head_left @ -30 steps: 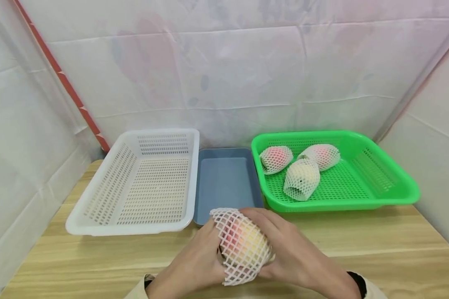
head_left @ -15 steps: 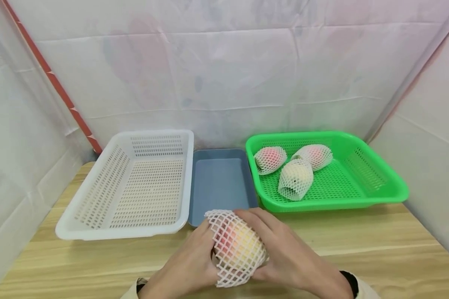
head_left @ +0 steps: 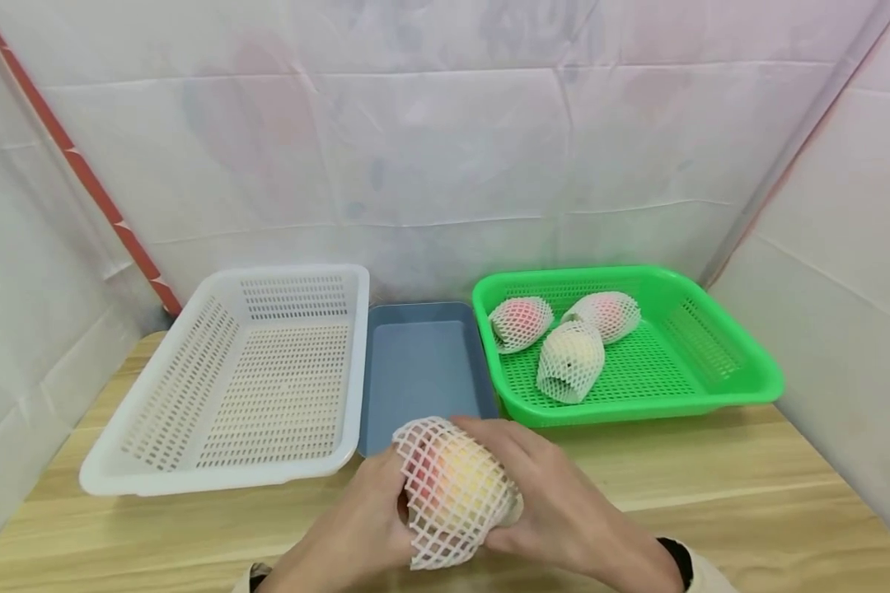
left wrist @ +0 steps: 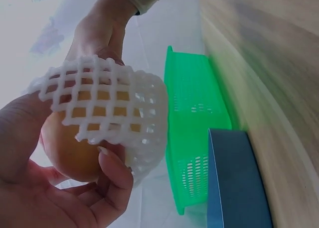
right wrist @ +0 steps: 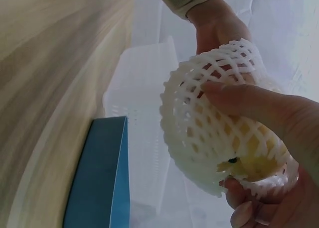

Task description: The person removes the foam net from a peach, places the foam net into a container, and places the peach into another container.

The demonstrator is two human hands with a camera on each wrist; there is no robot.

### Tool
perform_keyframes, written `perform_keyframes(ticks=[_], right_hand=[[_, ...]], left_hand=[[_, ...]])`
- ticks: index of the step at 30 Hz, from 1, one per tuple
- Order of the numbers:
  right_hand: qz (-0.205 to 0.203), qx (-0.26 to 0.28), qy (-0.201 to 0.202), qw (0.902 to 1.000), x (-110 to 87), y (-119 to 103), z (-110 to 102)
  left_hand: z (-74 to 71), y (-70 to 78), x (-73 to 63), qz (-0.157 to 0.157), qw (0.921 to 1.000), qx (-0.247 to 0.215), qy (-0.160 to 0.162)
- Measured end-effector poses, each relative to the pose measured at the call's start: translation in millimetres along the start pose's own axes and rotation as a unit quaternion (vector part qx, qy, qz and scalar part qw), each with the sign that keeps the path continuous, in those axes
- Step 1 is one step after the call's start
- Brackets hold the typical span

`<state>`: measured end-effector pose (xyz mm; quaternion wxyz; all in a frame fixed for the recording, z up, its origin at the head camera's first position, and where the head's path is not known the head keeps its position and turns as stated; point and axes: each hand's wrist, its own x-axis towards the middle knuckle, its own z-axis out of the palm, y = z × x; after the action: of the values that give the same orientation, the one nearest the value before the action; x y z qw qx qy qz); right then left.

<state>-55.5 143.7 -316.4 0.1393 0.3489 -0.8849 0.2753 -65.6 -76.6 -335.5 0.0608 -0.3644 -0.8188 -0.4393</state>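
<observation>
A: Pale sheeting is hanging behind a wood-grain table. What is the head view showing?

B: A white basket is standing at left, a blue-grey tray at centre and a green basket at right, with three netted fruits lying close together inside it.

A: And the hands?

B: In front of the tray, a person's left hand and right hand are holding one red-and-yellow fruit above the table. A white foam net is wrapping it.

A: The left wrist view?

B: The left hand is gripping the fruit, its thumb touching the net's edge and its fingers curling underneath. Bare orange skin is showing past the mesh, and the right hand is appearing behind.

A: The right wrist view?

B: That hand is gripping both net and fruit, its thumb lying across the mesh and its fingers curling at the opening. A dark spot is showing against yellow skin, perhaps the stem end; the picture is too dim to be sure.
</observation>
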Motion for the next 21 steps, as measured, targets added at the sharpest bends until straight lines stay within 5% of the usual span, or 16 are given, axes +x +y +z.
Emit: perform_keyframes(ticks=[3,9,21], right_hand=[[-0.017,-0.001,0.016,0.9997,0.1,2,-2],[-0.043,0.019,0.044,0.9979,1.9,7,-4],[-0.028,0.008,0.054,0.9982,4.2,8,-6]], left_hand=[[-2.0,-3.7,1.2,0.02,0.9996,-0.01,0.018],[-8.1,-5.2,5.1,-0.01,0.9994,-0.031,0.008],[-14.6,-6.4,6.4,-0.001,0.9994,-0.035,0.0]])
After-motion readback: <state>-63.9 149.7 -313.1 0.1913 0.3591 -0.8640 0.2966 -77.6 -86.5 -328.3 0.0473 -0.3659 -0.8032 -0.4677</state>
